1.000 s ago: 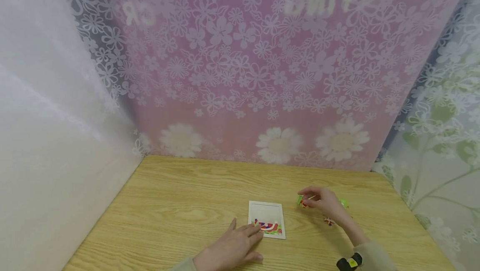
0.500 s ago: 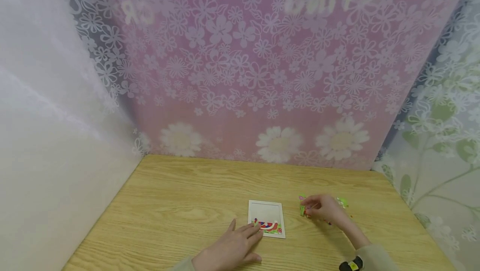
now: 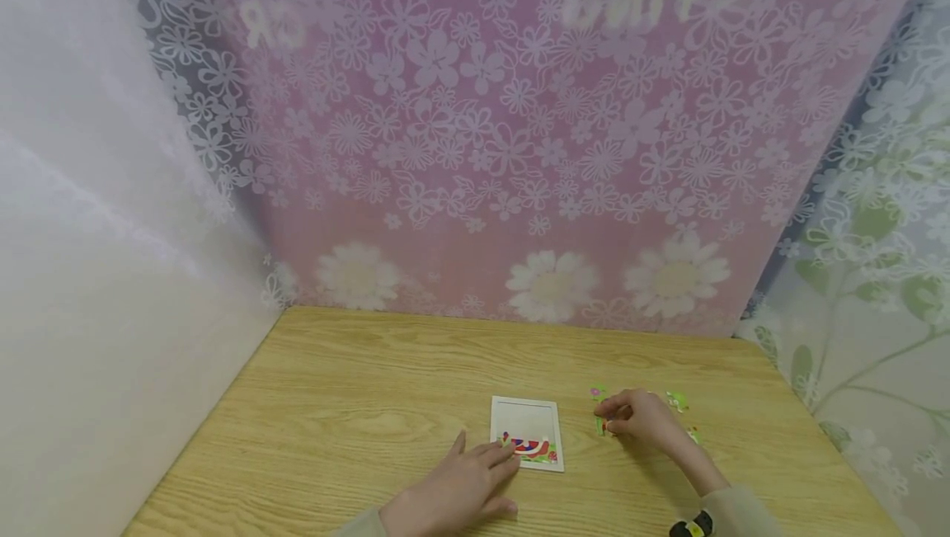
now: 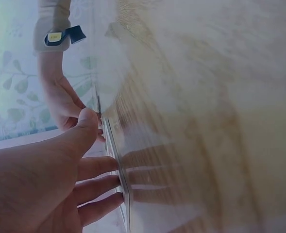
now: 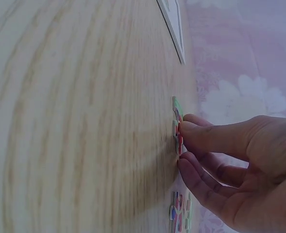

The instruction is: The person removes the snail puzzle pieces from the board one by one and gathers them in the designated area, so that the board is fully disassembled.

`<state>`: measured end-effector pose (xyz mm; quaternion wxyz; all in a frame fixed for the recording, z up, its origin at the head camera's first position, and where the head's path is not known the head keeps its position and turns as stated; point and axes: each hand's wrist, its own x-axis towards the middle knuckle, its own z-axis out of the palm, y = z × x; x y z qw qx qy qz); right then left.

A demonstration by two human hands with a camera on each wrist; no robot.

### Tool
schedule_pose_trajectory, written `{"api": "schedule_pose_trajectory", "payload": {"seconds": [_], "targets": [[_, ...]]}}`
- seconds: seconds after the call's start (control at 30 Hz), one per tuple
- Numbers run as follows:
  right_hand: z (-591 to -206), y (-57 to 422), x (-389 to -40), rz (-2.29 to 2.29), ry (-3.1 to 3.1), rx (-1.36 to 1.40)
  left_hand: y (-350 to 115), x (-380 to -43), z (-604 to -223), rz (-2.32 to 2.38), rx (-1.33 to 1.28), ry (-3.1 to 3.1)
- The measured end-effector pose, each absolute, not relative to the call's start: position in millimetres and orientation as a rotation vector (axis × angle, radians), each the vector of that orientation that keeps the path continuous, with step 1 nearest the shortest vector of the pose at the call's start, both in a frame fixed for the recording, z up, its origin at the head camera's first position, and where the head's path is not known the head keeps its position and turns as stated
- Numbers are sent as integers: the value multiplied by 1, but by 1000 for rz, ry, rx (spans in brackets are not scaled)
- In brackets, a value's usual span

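Observation:
My left hand (image 3: 456, 483) lies with extended fingers on the lower left of a white-framed puzzle board (image 3: 560, 434). Along the bottom of that board sit joined pieces (image 3: 544, 450) in red, blue, white and green; the upper part shows bare backing. To the right of the board, my right hand (image 3: 647, 421) pinches a red and green puzzle piece (image 5: 179, 132) between thumb and fingers, low at the tabletop. The right wrist view shows this piece nearly edge-on. Fingers partly cover it in the head view.
Loose puzzle pieces lie around the right hand: one with a purple flower (image 3: 596, 393), a green one (image 3: 678, 401) and another (image 3: 693, 435) beside the wrist. The wooden table (image 3: 371, 388) meets a pink floral backdrop (image 3: 460, 273) behind and pale sheets at both sides.
My right hand has come slightly nearer the body and lower with the puzzle piece. The purple-flower piece now shows beyond its fingertips. My left hand stays on the board.

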<state>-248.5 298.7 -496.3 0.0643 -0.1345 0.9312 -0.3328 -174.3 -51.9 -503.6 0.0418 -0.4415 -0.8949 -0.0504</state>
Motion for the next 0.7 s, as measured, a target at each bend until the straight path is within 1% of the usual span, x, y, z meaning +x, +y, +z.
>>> {"api": "schedule_pose_trajectory", "payload": {"seconds": [0.33, 0.53, 0.7], "targets": [[-493, 295, -246, -1051, 2855, -382, -49, -180, -505, -188, -1337, -2722], [-485, 286, -243, -1093, 2874, -476, -46, -185, -504, -179, -1326, -2676], [-483, 276, -240, -1156, 2840, -535, -44, -183, -499, -204, -1332, -2650]]}}
